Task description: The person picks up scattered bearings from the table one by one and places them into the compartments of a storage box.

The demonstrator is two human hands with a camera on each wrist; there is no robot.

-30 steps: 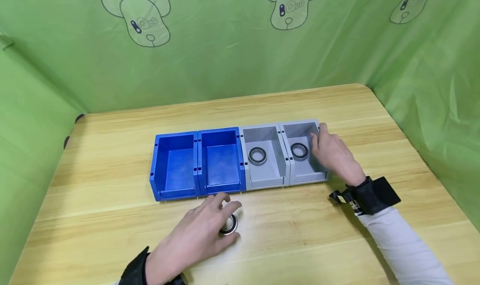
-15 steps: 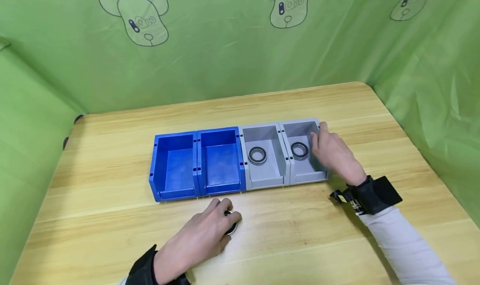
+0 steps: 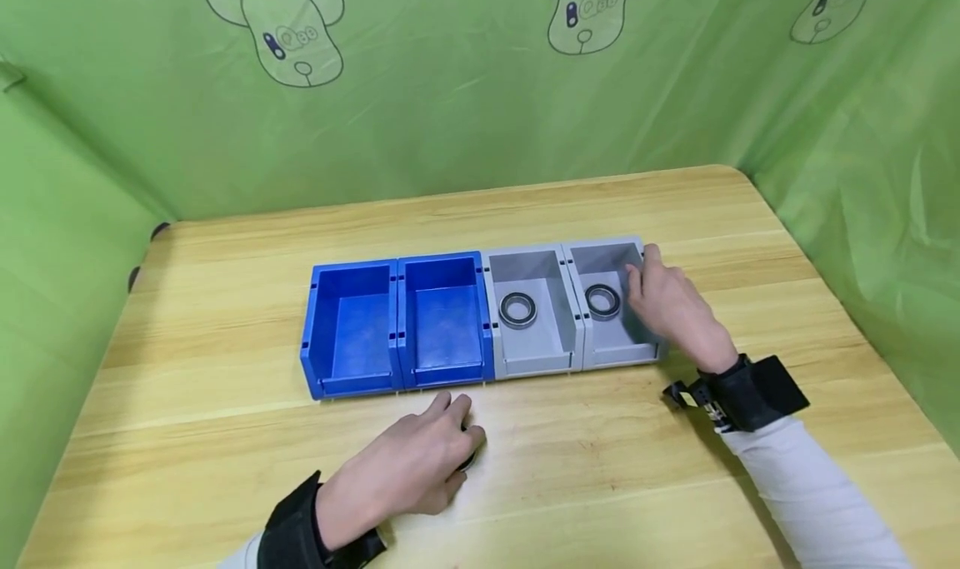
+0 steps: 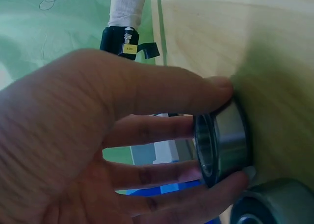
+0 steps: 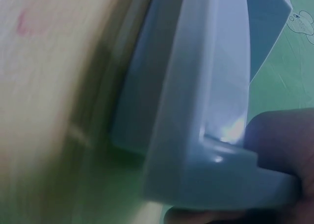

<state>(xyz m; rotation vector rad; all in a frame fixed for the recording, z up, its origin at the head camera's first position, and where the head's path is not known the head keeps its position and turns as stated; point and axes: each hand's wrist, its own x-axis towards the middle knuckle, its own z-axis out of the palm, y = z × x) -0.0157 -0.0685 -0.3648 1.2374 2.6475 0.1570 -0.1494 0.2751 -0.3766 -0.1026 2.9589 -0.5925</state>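
My left hand (image 3: 408, 461) is low over the table in front of the blue bins. Its thumb and fingers pinch a ball bearing (image 4: 230, 136) by its outer rim. The bearing stands on edge in the left wrist view, with a second bearing (image 4: 279, 204) close beside it at the lower right. In the head view my fingers mostly cover them. My right hand (image 3: 678, 311) grips the right side wall of the far-right grey bin (image 3: 622, 353), thumb inside. A bearing (image 3: 603, 316) lies flat in that bin; another bearing (image 3: 517, 325) lies in the neighbouring grey bin (image 3: 536, 363).
Two blue bins (image 3: 360, 336) stand left of the grey ones, side by side in one row with nothing in them. The wooden table (image 3: 600, 469) reaches back to a green cloth screen (image 3: 450, 119), which also encloses the left and right sides.
My left fingers have closed from a wide spread over the bearing to a pinch on it, hiding most of it in the head view. My right hand has stayed on the bin wall.
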